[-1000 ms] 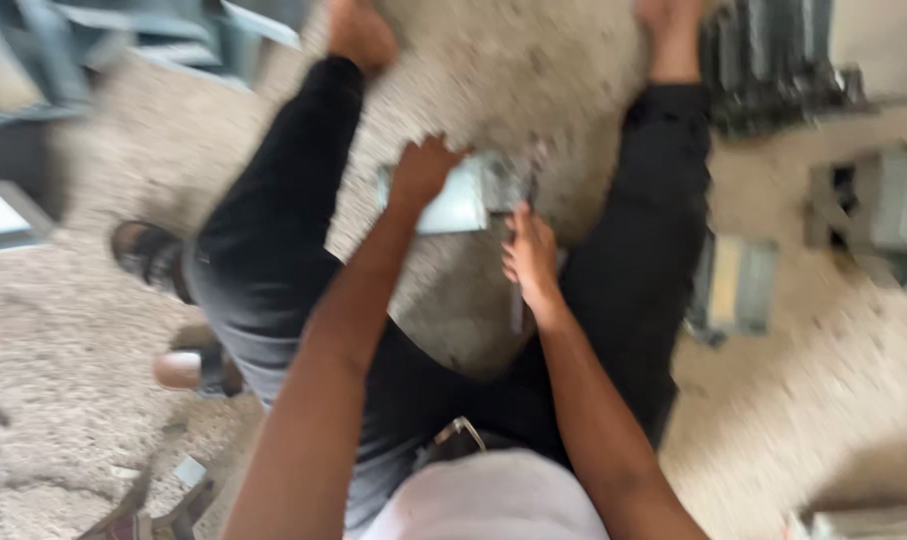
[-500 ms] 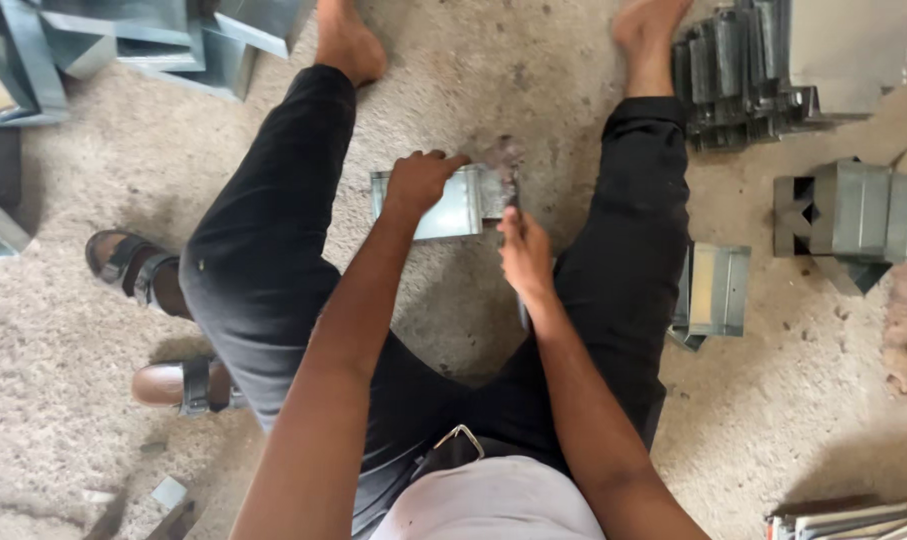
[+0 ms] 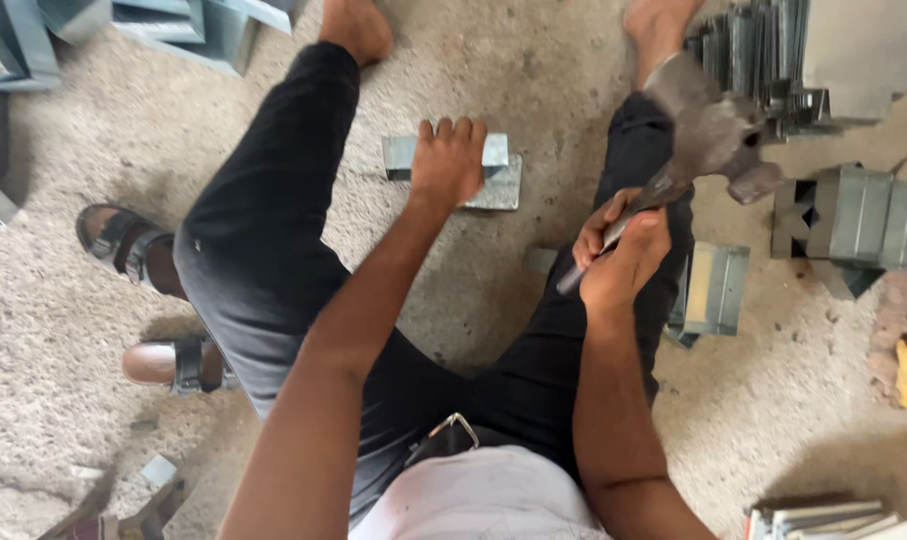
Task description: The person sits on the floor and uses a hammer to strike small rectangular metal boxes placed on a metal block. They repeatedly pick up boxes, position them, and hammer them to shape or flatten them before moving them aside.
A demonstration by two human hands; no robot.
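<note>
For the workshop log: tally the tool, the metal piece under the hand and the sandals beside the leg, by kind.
Hammer: 1, gripped in the right hand
Folded sheet-metal piece: 1, under the left hand
Sandals: 2
Total: 4

person seen from above: bare forearms with no sleeves, left hand (image 3: 448, 160) and right hand (image 3: 621, 258) uncovered, no gloves or rings. below the hands, a pale pinkish-white shirt (image 3: 478, 497), black trousers (image 3: 263, 250), a metal belt buckle (image 3: 453, 432). beyond the hands, bare feet (image 3: 358, 28)
</note>
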